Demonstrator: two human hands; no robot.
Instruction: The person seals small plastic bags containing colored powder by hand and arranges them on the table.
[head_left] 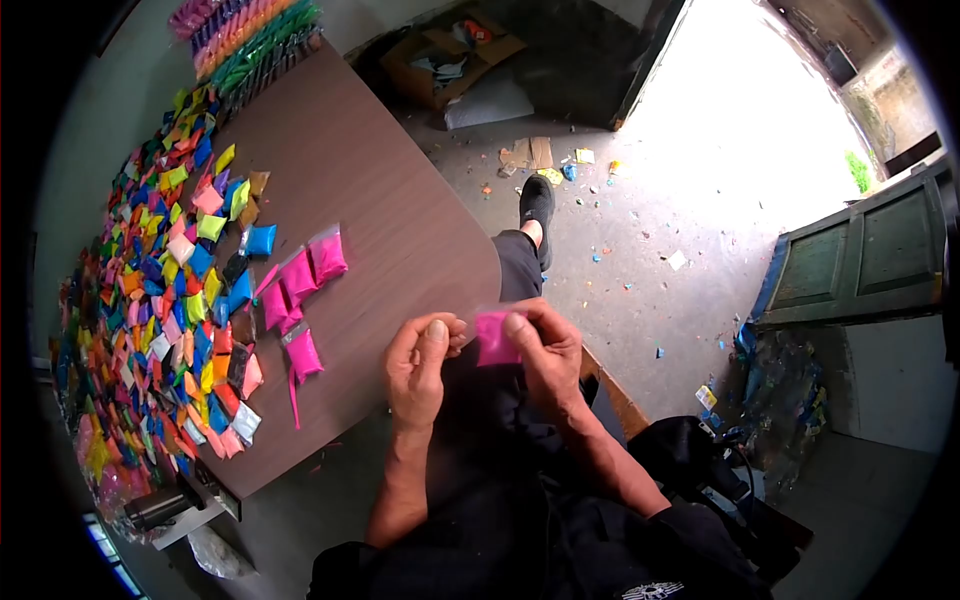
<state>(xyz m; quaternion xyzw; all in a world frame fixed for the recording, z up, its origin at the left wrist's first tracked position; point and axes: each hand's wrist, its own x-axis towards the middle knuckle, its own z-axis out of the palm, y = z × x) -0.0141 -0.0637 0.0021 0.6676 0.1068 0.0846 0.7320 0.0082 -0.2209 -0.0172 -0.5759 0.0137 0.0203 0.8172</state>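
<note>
Between thumb and fingers, my right hand (548,350) grips a small clear packet with bright pink filling (494,340), held up over my lap. Just left of it, my left hand (420,365) is closed in a pinch, thumb against curled fingers; anything inside is too small or hidden to make out. On the table lie several similar pink packets (328,256) and a lone pink packet (303,354) nearer to me. A thin pink stick-like piece (294,400) lies beside that lone packet.
A large pile of many-coloured packets (180,300) covers the left side of the brown table (400,200). Bundled coloured packs (245,45) stand at the far corner. A cardboard box (450,55) and litter are on the floor; a green door (860,255) is right.
</note>
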